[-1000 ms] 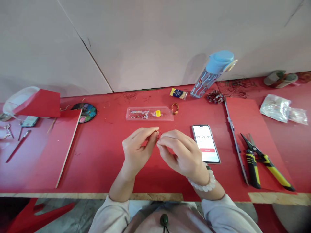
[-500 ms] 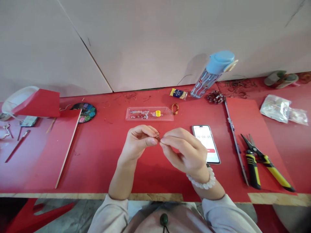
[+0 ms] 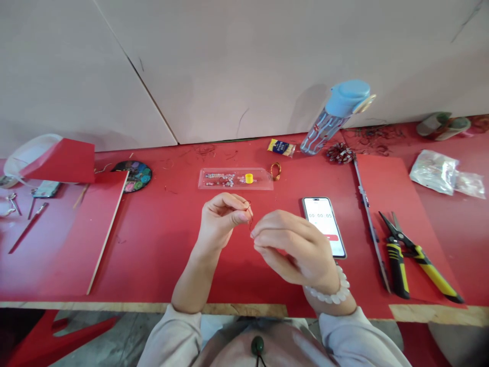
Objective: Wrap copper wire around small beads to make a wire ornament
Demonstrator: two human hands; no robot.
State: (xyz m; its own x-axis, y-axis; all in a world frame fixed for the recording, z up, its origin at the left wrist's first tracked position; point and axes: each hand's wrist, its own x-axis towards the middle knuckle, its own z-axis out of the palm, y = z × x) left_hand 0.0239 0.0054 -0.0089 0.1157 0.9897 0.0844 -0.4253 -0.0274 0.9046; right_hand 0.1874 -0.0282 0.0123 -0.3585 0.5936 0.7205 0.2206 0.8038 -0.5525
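A thin, dark red looped wire [image 3: 250, 223] runs between my two hands above the red table. My left hand [image 3: 220, 219] pinches its upper end between thumb and forefinger. Lower and to the right, the fingertips of my right hand [image 3: 292, 244] are pressed together on its other end. Behind the hands lies a clear tray [image 3: 239, 186] holding small beads [image 3: 219, 176] and a yellow cap [image 3: 249, 178]. A coil of golden-brown wire [image 3: 275, 172] rests at the tray's right end.
A phone [image 3: 323, 224] showing a timer lies by my right hand. Black-and-yellow pliers [image 3: 399, 255] rest on a red board at right. A blue-lidded bottle [image 3: 332, 117] stands behind. A paint palette [image 3: 138, 176] and another board [image 3: 103, 229] are at left.
My right hand has moved slightly down and to the right, away from my left hand. More of the wire shows between them, and my left fingers have shifted a little.
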